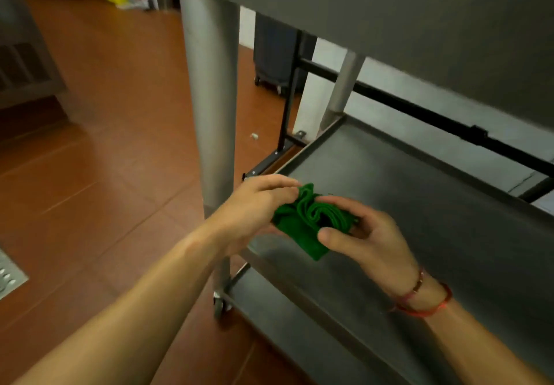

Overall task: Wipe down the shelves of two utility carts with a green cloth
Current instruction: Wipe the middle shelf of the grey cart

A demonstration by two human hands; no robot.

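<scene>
Green cloth bunched in folds, pinched between both hands, left, right, above cart shelf

- The cloth sits between the left hand and the right hand, held over the near left corner of the cart's middle shelf.
- A lower shelf lies beneath it and a top shelf above.
- The corner post stands left of the shelves, with a wheel at its foot on the floor.
- A bin stands behind the cart.
</scene>
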